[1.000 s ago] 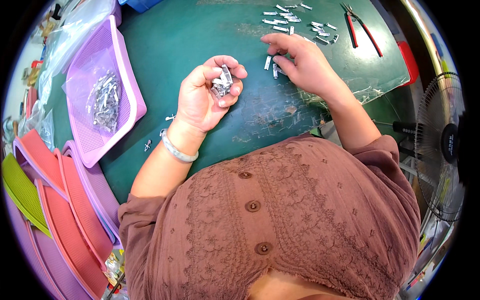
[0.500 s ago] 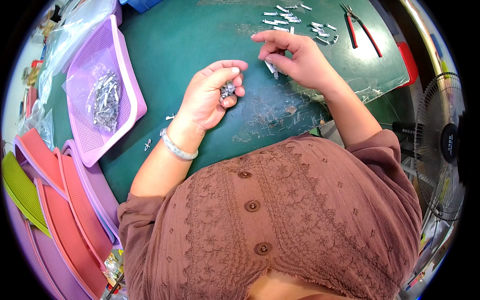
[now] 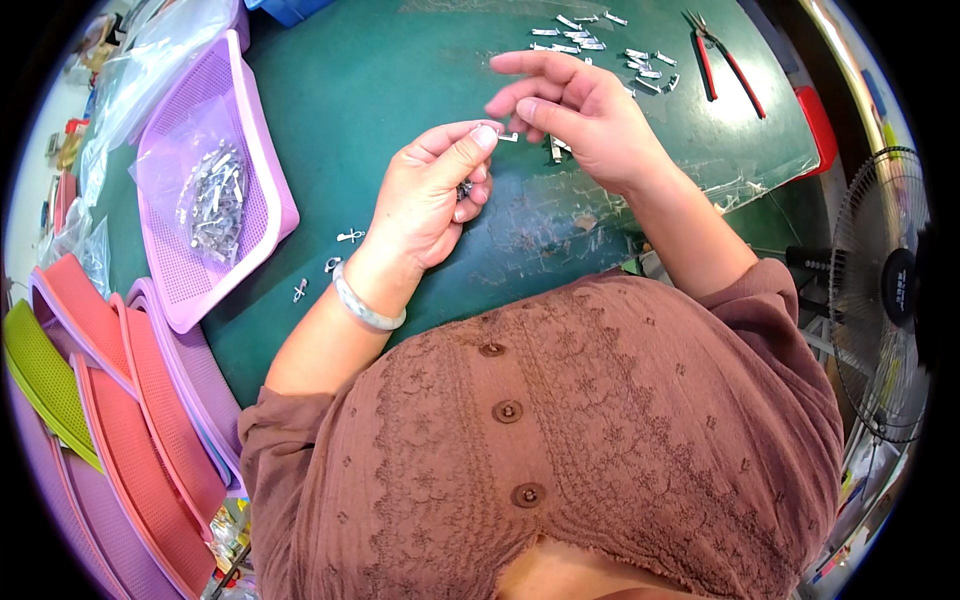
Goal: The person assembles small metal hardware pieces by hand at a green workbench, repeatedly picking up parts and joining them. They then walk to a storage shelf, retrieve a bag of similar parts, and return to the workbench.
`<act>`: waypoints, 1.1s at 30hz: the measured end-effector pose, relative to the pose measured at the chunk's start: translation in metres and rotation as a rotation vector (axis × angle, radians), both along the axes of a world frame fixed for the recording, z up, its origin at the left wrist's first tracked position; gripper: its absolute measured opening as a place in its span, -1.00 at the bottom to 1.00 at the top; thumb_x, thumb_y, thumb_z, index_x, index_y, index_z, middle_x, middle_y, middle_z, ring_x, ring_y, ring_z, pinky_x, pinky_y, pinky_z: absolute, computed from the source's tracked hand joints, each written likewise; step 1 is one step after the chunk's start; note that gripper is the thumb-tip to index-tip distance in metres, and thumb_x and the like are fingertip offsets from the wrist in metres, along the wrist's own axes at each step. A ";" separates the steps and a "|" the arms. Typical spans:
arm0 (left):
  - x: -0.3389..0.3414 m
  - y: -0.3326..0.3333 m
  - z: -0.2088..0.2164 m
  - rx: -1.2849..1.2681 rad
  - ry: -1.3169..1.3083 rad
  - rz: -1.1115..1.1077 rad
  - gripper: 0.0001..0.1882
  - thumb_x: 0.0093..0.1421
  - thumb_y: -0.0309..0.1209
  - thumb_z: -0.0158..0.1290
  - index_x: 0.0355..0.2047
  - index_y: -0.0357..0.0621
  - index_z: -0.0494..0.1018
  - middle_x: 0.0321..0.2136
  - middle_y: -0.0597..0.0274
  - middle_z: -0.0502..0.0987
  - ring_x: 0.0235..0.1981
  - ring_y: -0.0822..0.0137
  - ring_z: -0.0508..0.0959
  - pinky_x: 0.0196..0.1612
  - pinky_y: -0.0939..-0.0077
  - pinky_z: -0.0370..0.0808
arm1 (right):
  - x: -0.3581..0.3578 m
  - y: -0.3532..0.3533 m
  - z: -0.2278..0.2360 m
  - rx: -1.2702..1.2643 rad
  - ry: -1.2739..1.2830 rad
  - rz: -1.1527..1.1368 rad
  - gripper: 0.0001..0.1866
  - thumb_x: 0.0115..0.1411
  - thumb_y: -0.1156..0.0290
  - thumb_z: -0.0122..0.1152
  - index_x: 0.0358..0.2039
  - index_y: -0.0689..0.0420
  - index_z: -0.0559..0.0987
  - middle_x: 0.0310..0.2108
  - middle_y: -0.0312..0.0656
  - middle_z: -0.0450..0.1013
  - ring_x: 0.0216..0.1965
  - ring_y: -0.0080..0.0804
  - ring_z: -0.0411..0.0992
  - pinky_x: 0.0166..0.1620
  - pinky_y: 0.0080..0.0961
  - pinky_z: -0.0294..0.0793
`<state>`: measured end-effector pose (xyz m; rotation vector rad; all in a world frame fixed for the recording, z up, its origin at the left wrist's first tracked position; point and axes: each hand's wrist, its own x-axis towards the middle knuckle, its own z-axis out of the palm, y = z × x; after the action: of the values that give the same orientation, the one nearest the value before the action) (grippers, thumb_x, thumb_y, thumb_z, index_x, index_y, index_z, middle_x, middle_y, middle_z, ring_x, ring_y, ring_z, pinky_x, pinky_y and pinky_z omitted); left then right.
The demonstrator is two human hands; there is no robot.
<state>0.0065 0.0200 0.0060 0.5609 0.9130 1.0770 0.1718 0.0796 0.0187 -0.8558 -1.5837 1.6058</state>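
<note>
Between thumb and forefinger, my left hand (image 3: pixel 425 195) pinches a small silvery metal clip (image 3: pixel 508 137), its end jutting out to the right. More little metal pieces (image 3: pixel 464 189) are cupped under its curled fingers. Just to the right hovers my right hand (image 3: pixel 590 120), fingers apart and nothing visible in them. A few loose metal clips (image 3: pixel 557 150) lie on the green table below its palm. Farther off, several more clips (image 3: pixel 580 40) are scattered at the back. Three small metal bits (image 3: pixel 350 236) rest beside my left wrist.
A purple basket (image 3: pixel 285 205) at the left holds a clear bag of metal pieces (image 3: pixel 215 205). Red-handled pliers (image 3: pixel 708 70) lie at the back right, near a red object (image 3: pixel 816 130). Stacked colored baskets (image 3: pixel 130 440) stand lower left; a fan (image 3: pixel 880 290) is at the right.
My left thumb and forefinger have closed on a clip that now juts out. My right hand has moved slightly left and its fingers have come away from the clips beneath it.
</note>
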 end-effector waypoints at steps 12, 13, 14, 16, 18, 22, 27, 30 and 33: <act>0.004 -0.001 -0.001 0.096 0.150 0.116 -0.83 0.11 -0.42 0.04 -0.31 -0.23 0.45 -0.68 0.39 0.35 -0.70 0.61 0.29 -0.75 0.84 0.12 | 0.002 -0.011 -0.003 -0.117 0.095 0.069 -0.59 0.09 0.55 0.04 -0.01 0.26 0.30 -0.39 -0.25 0.44 -0.39 -0.61 0.37 -0.29 -0.70 0.37; 0.004 -0.001 0.000 0.098 0.152 0.116 -0.83 0.11 -0.42 0.04 -0.31 -0.24 0.45 -0.68 0.39 0.34 -0.70 0.61 0.29 -0.75 0.85 0.11 | 0.002 -0.011 -0.003 -0.115 0.086 0.068 -0.58 0.08 0.56 0.05 -0.01 0.26 0.30 -0.40 -0.26 0.44 -0.39 -0.62 0.37 -0.30 -0.70 0.37; 0.005 -0.001 0.000 0.100 0.155 0.116 -0.83 0.11 -0.42 0.04 -0.30 -0.24 0.45 -0.68 0.39 0.34 -0.70 0.61 0.29 -0.75 0.85 0.11 | 0.002 -0.012 -0.003 -0.113 0.077 0.066 -0.58 0.07 0.56 0.06 -0.01 0.26 0.29 -0.40 -0.27 0.43 -0.39 -0.63 0.36 -0.30 -0.71 0.36; 0.004 -0.002 0.000 0.076 0.132 0.085 -0.81 0.12 -0.41 0.02 -0.29 -0.25 0.43 -0.67 0.39 0.33 -0.70 0.60 0.28 -0.75 0.85 0.11 | 0.003 -0.013 -0.002 -0.076 0.050 0.097 -0.56 0.06 0.57 0.08 -0.01 0.26 0.30 -0.40 -0.28 0.43 -0.40 -0.65 0.35 -0.30 -0.72 0.35; 0.002 -0.001 -0.001 0.044 0.072 0.030 -0.80 0.13 -0.39 0.00 -0.28 -0.25 0.41 -0.67 0.39 0.31 -0.69 0.60 0.28 -0.76 0.85 0.10 | 0.004 -0.013 0.000 0.032 -0.021 0.117 -0.56 0.05 0.57 0.09 -0.01 0.26 0.30 -0.40 -0.28 0.43 -0.41 -0.66 0.33 -0.30 -0.73 0.34; -0.010 0.004 -0.004 -0.019 -0.150 -0.157 -0.81 0.14 -0.37 0.00 -0.33 -0.26 0.41 -0.67 0.39 0.30 -0.69 0.59 0.28 -0.75 0.84 0.11 | 0.007 -0.007 0.001 0.335 -0.092 0.125 -0.56 0.06 0.60 0.05 0.01 0.24 0.30 -0.34 -0.24 0.43 -0.36 -0.64 0.34 -0.22 -0.68 0.34; -0.013 0.004 -0.005 -0.032 -0.258 -0.287 -0.78 0.14 -0.34 0.01 -0.38 -0.28 0.39 -0.68 0.39 0.31 -0.70 0.60 0.27 -0.76 0.85 0.12 | 0.005 0.001 0.001 0.195 0.096 0.353 -0.52 0.05 0.66 0.00 0.04 0.24 0.28 -0.21 -0.14 0.43 -0.17 -0.53 0.38 -0.06 -0.59 0.34; -0.011 0.003 -0.004 -0.045 -0.205 -0.292 -0.76 0.15 -0.30 -0.01 -0.38 -0.28 0.38 -0.68 0.39 0.29 -0.71 0.61 0.24 -0.76 0.86 0.11 | 0.004 0.000 0.004 0.103 0.082 0.287 -0.56 0.02 0.67 0.03 -0.02 0.22 0.35 -0.32 -0.20 0.47 -0.30 -0.59 0.40 -0.17 -0.62 0.39; -0.007 0.002 -0.004 -0.051 -0.167 -0.292 -0.74 0.17 -0.28 -0.04 -0.34 -0.26 0.36 -0.67 0.41 0.25 -0.71 0.62 0.21 -0.77 0.88 0.09 | 0.002 0.000 0.001 0.036 0.103 0.241 -0.57 0.00 0.67 0.06 -0.05 0.24 0.36 -0.39 -0.23 0.48 -0.37 -0.62 0.40 -0.24 -0.65 0.40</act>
<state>-0.0010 0.0221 0.0017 0.5353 0.6863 0.8206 0.1741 0.0793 0.0197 -0.5704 -1.6864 1.7521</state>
